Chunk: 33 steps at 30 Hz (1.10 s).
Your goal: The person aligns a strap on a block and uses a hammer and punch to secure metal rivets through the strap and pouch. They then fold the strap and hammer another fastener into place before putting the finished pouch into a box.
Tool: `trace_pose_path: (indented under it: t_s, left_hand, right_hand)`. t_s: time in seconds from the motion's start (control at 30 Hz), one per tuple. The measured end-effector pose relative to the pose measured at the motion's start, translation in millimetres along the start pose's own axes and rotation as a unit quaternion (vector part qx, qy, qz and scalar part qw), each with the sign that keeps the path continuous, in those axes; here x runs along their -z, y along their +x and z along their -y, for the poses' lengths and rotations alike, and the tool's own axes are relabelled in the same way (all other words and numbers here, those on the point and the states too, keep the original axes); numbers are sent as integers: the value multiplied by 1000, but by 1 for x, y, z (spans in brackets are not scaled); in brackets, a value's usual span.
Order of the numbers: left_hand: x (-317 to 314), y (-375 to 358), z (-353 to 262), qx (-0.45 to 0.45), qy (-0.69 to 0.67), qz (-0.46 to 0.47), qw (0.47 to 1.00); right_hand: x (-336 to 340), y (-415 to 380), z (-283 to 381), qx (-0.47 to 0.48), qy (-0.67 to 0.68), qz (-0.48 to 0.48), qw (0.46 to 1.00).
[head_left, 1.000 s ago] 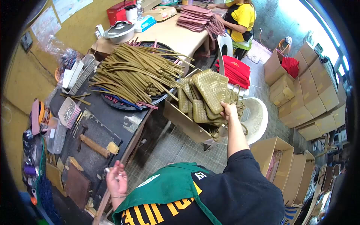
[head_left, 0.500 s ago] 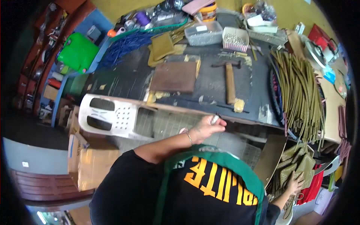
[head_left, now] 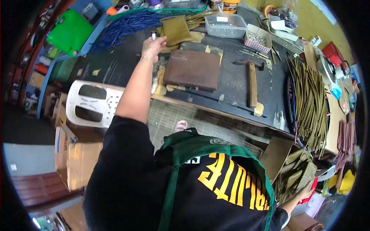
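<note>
My left hand [head_left: 153, 51] is raised over the left part of the dark worktable [head_left: 123, 69]. Its fingers are closed on a small white cylindrical item [head_left: 153, 35] with a dark end; the exact kind is too small to make out. Beside it lie folded olive sheets [head_left: 176, 30] and a brown slab [head_left: 192, 69]. Low on the right, my right hand [head_left: 305, 193] rests against olive patterned pieces [head_left: 304, 173] piled at a cardboard box, its fingers stretched out. Part of that hand blends into the pile.
A hammer [head_left: 252, 82] lies right of the slab. Behind stand a clear plastic tub [head_left: 225, 27] and a box of small metal pieces [head_left: 258, 38]. Olive strips [head_left: 308, 104] fill a basket at right. A white chair [head_left: 94, 102] stands at the table's front left.
My left hand has swung from the table's front edge up and left to beside the folded olive sheets, still carrying the white item. My right hand stays at the olive pile. The view has shifted.
</note>
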<state>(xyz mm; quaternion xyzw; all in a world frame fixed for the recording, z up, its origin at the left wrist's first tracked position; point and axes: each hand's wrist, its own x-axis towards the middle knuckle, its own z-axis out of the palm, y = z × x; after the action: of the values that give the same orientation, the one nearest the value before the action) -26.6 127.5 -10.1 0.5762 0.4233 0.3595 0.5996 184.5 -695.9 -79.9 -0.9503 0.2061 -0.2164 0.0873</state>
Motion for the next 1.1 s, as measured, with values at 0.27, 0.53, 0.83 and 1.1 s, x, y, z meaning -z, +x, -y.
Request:
trace_pose_path:
  t_s: [0.27, 0.53, 0.83, 1.1]
  left_hand:
    - [-12, 166, 57, 20, 126, -111, 986]
    - [-37, 216, 67, -116, 337, -91, 930]
    - [-1, 134, -83, -378, 53, 244, 892]
    - [114, 23, -138, -424, 144, 254, 857]
  right_hand:
    - [48, -173, 18, -91, 326, 80, 937]
    - [82, -313, 195, 17, 237, 358, 903]
    - [150, -286, 524, 522, 242, 171, 800]
    - [108, -342, 677, 615, 389, 510, 460]
